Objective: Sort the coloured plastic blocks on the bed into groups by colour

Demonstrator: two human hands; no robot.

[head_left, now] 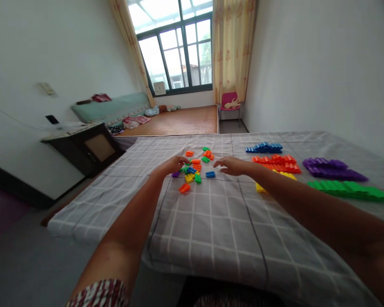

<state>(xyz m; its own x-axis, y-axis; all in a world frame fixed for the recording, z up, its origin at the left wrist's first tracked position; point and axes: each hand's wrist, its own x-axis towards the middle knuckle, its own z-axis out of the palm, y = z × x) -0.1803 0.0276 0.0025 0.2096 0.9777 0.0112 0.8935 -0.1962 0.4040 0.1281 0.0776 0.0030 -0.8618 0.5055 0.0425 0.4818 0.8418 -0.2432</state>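
The loose plastic pegs (196, 167) look light and stiff, probably hard to break but smooth enough to skid on cloth. Each should suit a pinch between thumb and forefinger across its narrow sides; in the crowded middle, a careless grip could drag a neighbour along.

They are small, glossy and bright, in 5 colours: orange, green, yellow, blue and purple. Many appear ribbed lengthwise, like 2 short bars side by side, though finer detail is too small to tell. They lie in a jumble on the grey checked sheet (211, 230), between the 2 hands, with a blue peg (210, 174) and an orange peg (184, 188) apart from the thickest part.

The left hand (173, 165) reaches over the jumble's left edge, fingers bent and near a green peg; I cannot tell whether they grip anything. The right hand (232, 165) hovers to the right, fingers loosely spread, with nothing visible between them.

Farther right lie same-coloured rows: blue (265, 148), orange (277, 161), purple (333, 169), green (348, 190) and yellow (260, 188), the yellow partly hidden by the forearm.
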